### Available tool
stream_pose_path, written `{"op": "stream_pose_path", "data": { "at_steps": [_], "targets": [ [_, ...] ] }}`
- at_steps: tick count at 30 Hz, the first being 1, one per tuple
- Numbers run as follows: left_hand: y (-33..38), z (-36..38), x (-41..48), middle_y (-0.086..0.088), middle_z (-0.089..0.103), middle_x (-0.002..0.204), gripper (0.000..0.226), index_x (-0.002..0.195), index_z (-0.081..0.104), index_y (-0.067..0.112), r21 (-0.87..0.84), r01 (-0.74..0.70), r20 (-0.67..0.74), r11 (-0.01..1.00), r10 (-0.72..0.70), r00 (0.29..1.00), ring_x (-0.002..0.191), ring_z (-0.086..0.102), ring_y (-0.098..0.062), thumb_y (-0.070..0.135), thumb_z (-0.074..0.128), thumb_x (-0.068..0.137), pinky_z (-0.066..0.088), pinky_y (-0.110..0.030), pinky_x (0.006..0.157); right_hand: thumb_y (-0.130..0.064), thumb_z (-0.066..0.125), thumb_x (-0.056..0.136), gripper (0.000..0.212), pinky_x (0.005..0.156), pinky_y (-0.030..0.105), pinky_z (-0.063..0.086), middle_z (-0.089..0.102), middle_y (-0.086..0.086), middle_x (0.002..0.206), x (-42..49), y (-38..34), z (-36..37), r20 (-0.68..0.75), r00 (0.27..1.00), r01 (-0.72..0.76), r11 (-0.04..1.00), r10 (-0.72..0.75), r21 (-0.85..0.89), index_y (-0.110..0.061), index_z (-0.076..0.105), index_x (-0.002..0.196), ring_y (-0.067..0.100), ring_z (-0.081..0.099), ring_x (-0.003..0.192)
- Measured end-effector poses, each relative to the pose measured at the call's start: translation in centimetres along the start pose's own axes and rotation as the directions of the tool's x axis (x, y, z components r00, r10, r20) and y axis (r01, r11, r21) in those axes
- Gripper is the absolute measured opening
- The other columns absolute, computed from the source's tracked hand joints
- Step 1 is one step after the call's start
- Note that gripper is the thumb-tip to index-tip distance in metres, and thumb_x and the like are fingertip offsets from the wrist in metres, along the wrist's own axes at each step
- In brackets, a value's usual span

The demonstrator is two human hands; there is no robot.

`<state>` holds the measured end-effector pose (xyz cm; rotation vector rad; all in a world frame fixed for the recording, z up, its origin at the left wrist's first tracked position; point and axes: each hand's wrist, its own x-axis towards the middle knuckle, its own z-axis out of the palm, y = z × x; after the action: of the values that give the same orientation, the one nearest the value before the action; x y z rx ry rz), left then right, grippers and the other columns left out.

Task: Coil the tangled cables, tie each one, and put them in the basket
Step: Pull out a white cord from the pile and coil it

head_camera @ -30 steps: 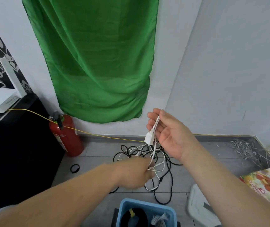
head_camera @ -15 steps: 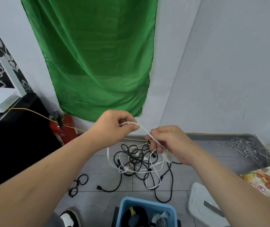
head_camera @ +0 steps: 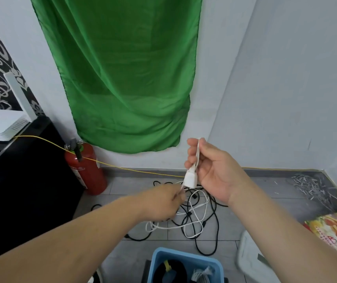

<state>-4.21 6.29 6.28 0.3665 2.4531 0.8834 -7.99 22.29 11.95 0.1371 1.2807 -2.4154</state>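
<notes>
Here the right hand (head_camera: 214,172) pinches the white cable (head_camera: 190,178) aloft, left hand (head_camera: 163,203) seemingly pinching it clear above the tangle (head_camera: 196,223).

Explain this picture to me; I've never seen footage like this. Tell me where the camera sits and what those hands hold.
There is no machine here: a person wears a camera on the head, so the one picture looks forward and down at their own arms. The right hand holds up a white cable, fingers curled round it, its white plug hanging below. The left hand pinches the same cable lower down. On the tiled floor lies a tangle of black and white cables. At the bottom edge stands a blue basket with coiled cables inside. A fire extinguisher stands by the wall.
</notes>
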Motion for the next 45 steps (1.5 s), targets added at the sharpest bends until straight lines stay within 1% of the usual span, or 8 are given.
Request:
{"op": "stream_pose_path", "data": {
  "at_steps": [6, 15, 22, 25, 31, 35, 42, 45],
  "targets": [
    [2.6, 1.6, -0.8, 0.010, 0.059, 0.086, 0.019, 0.115, 0.057, 0.022, 0.111, -0.083, 0.059, 0.990, 0.077, 0.995, 0.088, 0.059, -0.016, 0.034, 0.053, 0.101, 0.051, -0.031, 0.082, -0.014, 0.055, 0.104, 0.017, 0.080, 0.033, 0.063, 0.077, 0.015, 0.098, 1.4, 0.2, -1.6, -0.157, 0.985, 0.079, 0.996, -0.073, 0.029, -0.003, 0.068, 0.106, 0.019, 0.074, 0.078],
    [2.7, -3.5, -1.3, 0.012, 0.054, 0.058, 0.021, 0.078, 0.065, 0.016, -0.127, -0.222, -0.342, 0.967, 0.167, 0.925, 0.051, 0.043, 0.000, 0.026, 0.067, 0.097, 0.037, -0.017, 0.052, -0.015, 0.072, 0.094, 0.013, 0.094, 0.055, 0.058, 0.078, 0.017, 0.094, 0.6, -0.6, -4.7, -0.157, 0.964, 0.093, 0.827, -0.214, -0.555, -0.005, 0.080, 0.092, 0.032, 0.073, 0.082],
    [1.6, -5.6, -1.3, 0.000, 0.058, 0.063, 0.013, 0.083, 0.075, 0.018, -0.297, -0.278, -0.579, 0.913, 0.059, 0.813, 0.055, 0.046, -0.007, 0.026, 0.075, 0.093, 0.045, -0.024, 0.052, -0.019, 0.048, 0.108, 0.033, 0.065, 0.034, 0.047, 0.070, 0.014, 0.072, -0.9, 0.8, -2.1, 0.088, 0.992, 0.012, 0.647, 0.085, -0.763, -0.006, 0.074, 0.092, 0.024, 0.058, 0.061],
    [1.0, -5.7, -1.2, -0.003, 0.050, 0.063, 0.021, 0.082, 0.075, 0.010, -0.360, -0.283, -0.633, 0.889, -0.011, 0.774, 0.055, 0.038, -0.007, 0.029, 0.078, 0.090, 0.034, -0.018, 0.051, -0.018, 0.045, 0.108, 0.036, 0.057, 0.033, 0.039, 0.056, 0.010, 0.060, -0.9, 0.9, -1.1, 0.078, 0.991, -0.040, 0.785, 0.112, -0.619, -0.001, 0.070, 0.088, 0.022, 0.044, 0.053],
    [0.5, -3.3, -0.2, 0.001, 0.062, 0.068, 0.029, 0.093, 0.067, 0.023, -0.371, -0.105, -0.369, 0.922, -0.043, 0.928, 0.051, 0.051, -0.015, 0.040, 0.048, 0.107, 0.046, -0.028, 0.053, -0.017, 0.041, 0.108, 0.033, 0.054, 0.030, 0.038, 0.046, 0.007, 0.065, -1.0, 0.6, 0.6, 0.131, 0.983, -0.099, 0.974, 0.127, -0.202, 0.001, 0.063, 0.092, 0.016, 0.037, 0.052],
    [-0.3, -0.7, 0.1, 0.001, 0.071, 0.088, 0.011, 0.105, 0.054, 0.022, -0.069, 0.007, -0.093, 0.998, -0.014, 0.996, 0.077, 0.067, -0.017, 0.016, 0.047, 0.099, 0.055, -0.028, 0.068, -0.026, 0.045, 0.109, 0.032, 0.058, 0.029, 0.047, 0.053, 0.004, 0.067, 0.1, -0.1, 1.0, 0.050, 0.999, -0.013, 1.000, 0.011, 0.027, -0.001, 0.063, 0.101, 0.014, 0.046, 0.054],
    [2.1, 1.3, -1.0, 0.001, 0.072, 0.089, 0.021, 0.123, 0.054, 0.024, -0.107, 0.010, 0.177, 0.994, 0.009, 0.984, 0.058, 0.061, -0.010, 0.022, 0.050, 0.103, 0.053, -0.027, 0.060, -0.023, 0.052, 0.107, 0.027, 0.081, 0.034, 0.061, 0.076, 0.015, 0.094, 2.5, 0.2, -0.6, -0.124, 0.985, 0.125, 0.992, -0.123, 0.012, 0.000, 0.067, 0.108, 0.017, 0.071, 0.074],
    [2.9, 0.6, -1.5, 0.000, 0.071, 0.081, 0.008, 0.107, 0.059, 0.023, -0.162, -0.031, 0.121, 0.986, 0.051, 0.991, 0.054, 0.062, -0.013, 0.028, 0.054, 0.102, 0.055, -0.030, 0.056, -0.020, 0.057, 0.105, 0.024, 0.080, 0.035, 0.062, 0.077, 0.018, 0.096, 2.6, 0.1, -2.1, -0.211, 0.961, 0.143, 0.975, -0.177, -0.167, 0.000, 0.070, 0.105, 0.022, 0.075, 0.078]
  ]
}}
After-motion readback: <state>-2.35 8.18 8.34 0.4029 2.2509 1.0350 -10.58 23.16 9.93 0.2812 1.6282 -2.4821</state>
